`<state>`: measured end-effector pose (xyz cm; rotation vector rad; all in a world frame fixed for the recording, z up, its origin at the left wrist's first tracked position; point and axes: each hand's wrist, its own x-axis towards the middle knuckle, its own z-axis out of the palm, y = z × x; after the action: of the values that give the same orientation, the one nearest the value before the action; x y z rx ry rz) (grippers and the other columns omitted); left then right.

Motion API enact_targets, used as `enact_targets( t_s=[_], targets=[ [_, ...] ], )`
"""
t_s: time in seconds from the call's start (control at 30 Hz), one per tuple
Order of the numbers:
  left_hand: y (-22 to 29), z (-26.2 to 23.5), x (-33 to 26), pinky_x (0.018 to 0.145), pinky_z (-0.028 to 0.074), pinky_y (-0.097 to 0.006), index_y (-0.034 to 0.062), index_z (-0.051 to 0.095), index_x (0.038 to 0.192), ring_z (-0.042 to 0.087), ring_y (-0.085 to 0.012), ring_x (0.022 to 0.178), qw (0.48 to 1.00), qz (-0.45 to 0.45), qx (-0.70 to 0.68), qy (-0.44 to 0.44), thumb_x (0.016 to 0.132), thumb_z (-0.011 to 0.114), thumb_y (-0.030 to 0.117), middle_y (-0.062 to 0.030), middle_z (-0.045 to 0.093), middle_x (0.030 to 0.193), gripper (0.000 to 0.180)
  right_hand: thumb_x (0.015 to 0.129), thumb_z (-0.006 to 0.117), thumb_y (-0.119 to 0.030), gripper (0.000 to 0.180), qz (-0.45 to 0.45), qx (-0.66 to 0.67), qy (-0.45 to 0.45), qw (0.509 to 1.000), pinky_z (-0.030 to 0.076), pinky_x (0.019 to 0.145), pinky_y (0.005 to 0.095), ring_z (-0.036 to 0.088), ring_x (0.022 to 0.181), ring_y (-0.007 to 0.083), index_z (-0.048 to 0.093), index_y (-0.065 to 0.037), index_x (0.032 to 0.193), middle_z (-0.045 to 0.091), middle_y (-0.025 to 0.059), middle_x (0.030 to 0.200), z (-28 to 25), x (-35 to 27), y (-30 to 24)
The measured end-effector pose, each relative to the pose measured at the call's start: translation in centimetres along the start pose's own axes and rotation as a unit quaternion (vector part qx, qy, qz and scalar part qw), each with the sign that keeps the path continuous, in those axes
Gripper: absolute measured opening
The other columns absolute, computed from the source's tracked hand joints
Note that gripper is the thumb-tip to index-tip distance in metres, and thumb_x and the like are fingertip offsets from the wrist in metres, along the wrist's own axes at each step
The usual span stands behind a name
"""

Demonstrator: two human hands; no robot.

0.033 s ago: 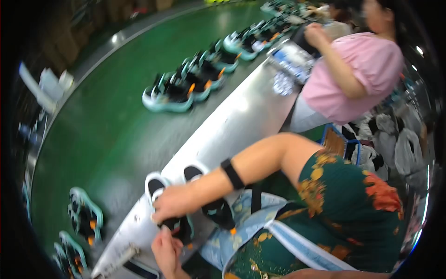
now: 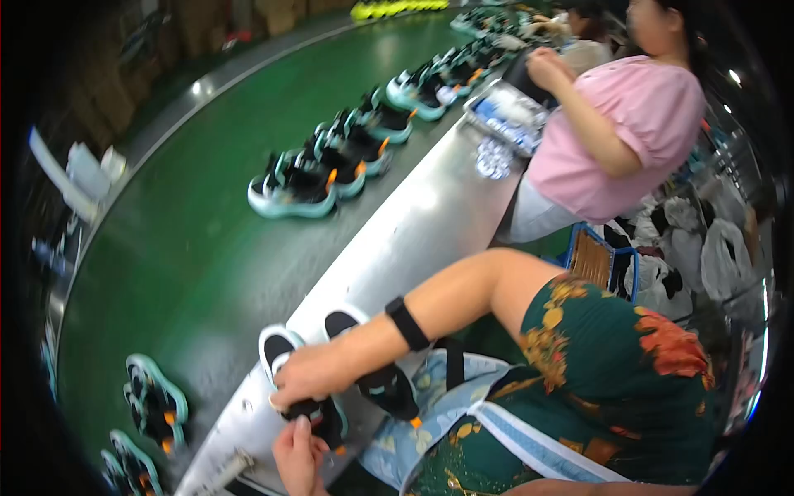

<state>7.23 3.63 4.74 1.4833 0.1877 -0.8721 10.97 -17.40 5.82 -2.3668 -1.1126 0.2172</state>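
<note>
Two black-and-white shoes lie side by side on the metal table edge in front of me. Over the left-hand shoe [image 2: 329, 422], my right hand [image 2: 313, 376] reaches in from the right, a black band round its forearm. Its fingers are bent and pressed together at the shoe's side; what they pinch is hidden. Close below, my left hand [image 2: 298, 453] has its thumb raised against curled fingers at the same shoe. I cannot make out what sits between them. The other shoe [image 2: 390, 387], with an orange tab, lies under my right forearm, partly covered by it.
A green conveyor belt [image 2: 198, 182] curves along the metal ledge [image 2: 397, 227]. Rows of black and mint shoes [image 2: 298, 194] stand on it, more shoes [image 2: 155, 401] at lower left. A person in pink [image 2: 616, 136] works beside a tray [image 2: 509, 116]. Behind stands a blue-edged crate [image 2: 591, 256].
The whole view has shifted slightly, so the scene sits a little lower and further left. Both hands stay at the same shoe, with hardly any change in their pose.
</note>
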Motion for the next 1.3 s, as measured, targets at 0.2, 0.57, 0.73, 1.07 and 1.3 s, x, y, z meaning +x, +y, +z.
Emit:
enact_targets(
  t_s=[0.2,0.57,0.73,1.07,1.3],
  targets=[
    [-2.4,4.6,0.0,0.049,0.044,-0.025,-0.002,0.062,0.099,0.058,-0.0133,0.058,0.991,0.13,-0.012,0.037,0.093,0.059,0.016,-0.0121,0.068,0.081,0.019,0.074,0.072,-0.016,0.034,0.102,0.169,0.011,0.98,0.049,0.073,0.041,0.065,0.085,0.0348,0.069,-0.008,0.107,0.068,0.0185,0.084,-1.4,-2.6,0.8],
    [-2.6,3.4,1.0,0.047,0.043,-0.025,-0.0002,0.062,0.106,0.057,-0.0143,0.055,1.0,0.029,-0.002,0.013,0.092,0.058,0.013,-0.0116,0.068,0.077,0.019,0.071,0.067,-0.017,0.021,0.098,-0.032,0.1,0.99,0.043,0.075,0.0396,0.06,0.087,0.029,0.064,-0.006,0.089,0.06,0.0087,0.075,1.9,-2.7,-0.6],
    [-2.9,3.9,0.9,0.05,0.044,-0.024,-0.0029,0.063,0.106,0.061,-0.015,0.06,1.0,0.017,0.002,0.015,0.093,0.058,0.011,-0.0111,0.067,0.08,0.02,0.068,0.065,-0.02,0.013,0.1,0.078,0.142,0.982,0.034,0.085,0.0345,0.056,0.073,0.0248,0.063,-0.009,0.076,0.063,0.0065,0.072,1.8,-3.0,-0.1],
    [-5.9,2.3,1.5,0.034,0.032,-0.022,-0.0065,0.062,0.091,0.058,-0.0107,0.048,0.993,0.098,-0.064,0.001,0.093,0.056,0.013,-0.0145,0.067,0.077,0.02,0.063,0.071,-0.023,0.017,0.069,-0.035,0.113,0.991,0.042,0.069,0.0442,0.061,0.082,0.0306,0.067,-0.014,0.076,0.064,0.0081,0.073,2.6,-1.4,-0.7],
    [-2.4,3.2,1.7,0.035,0.025,-0.022,-0.0002,0.067,0.09,0.033,-0.0033,0.036,0.997,-0.004,-0.072,-0.015,0.092,0.058,0.014,-0.0116,0.07,0.071,0.017,0.074,0.071,-0.027,0.022,0.131,-0.019,0.041,0.99,0.041,0.077,0.0395,0.055,0.082,0.027,0.06,-0.01,0.081,0.056,0.006,0.074,-0.8,-2.0,-1.0]
  ],
)
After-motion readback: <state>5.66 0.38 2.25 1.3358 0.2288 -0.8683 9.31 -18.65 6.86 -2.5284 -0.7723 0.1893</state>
